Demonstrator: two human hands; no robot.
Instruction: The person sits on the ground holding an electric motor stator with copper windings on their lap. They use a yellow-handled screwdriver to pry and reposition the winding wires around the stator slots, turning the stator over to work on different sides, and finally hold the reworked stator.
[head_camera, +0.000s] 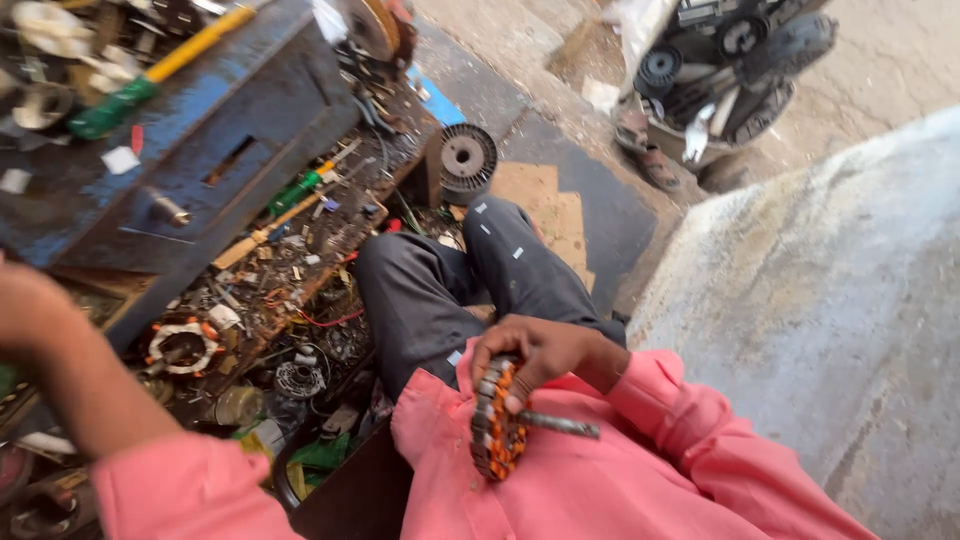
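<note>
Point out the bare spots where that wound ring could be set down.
Free: the grey concrete slab right of the right hand gripping the wound ring, and the tan floor patch beyond the knees. Crowded: the littered bench under the blue box.

L hand blurred, cut off at frame edge

Two wound stators: one gripped, one on the floor; two green-handled screwdrivers.
</note>
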